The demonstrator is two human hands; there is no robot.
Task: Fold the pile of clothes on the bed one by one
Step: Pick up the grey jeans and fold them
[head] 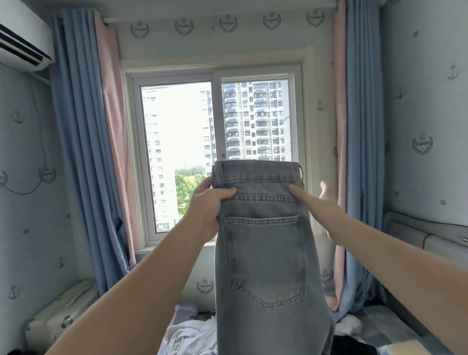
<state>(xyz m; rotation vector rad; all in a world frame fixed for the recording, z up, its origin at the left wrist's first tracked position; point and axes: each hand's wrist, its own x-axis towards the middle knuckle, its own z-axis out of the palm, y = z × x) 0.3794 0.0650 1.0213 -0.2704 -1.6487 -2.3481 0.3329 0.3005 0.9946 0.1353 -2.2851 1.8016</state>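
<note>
- Currently the grey jeans (266, 256) are held up in the air in front of the window (218, 140), back pocket facing us, waistband on top, legs hanging straight down over the bed (387, 326).
- Left hand (207, 202): clamped on the left end of the waistband, thumb across the front of the denim, fingers wrapped behind.
- Right hand (318, 200): thumb lies on the denim just under the waistband on the right side. Blurred fingers stick out straight past the jeans' right edge. Cannot tell whether it actually pinches the fabric.
- Pile of clothes (189, 340) is on the bed below the jeans: a crumpled white/light-blue piece to the left, something dark and something white to the right.
- Blue and pink curtains (92, 146) hang either side of the window.
</note>
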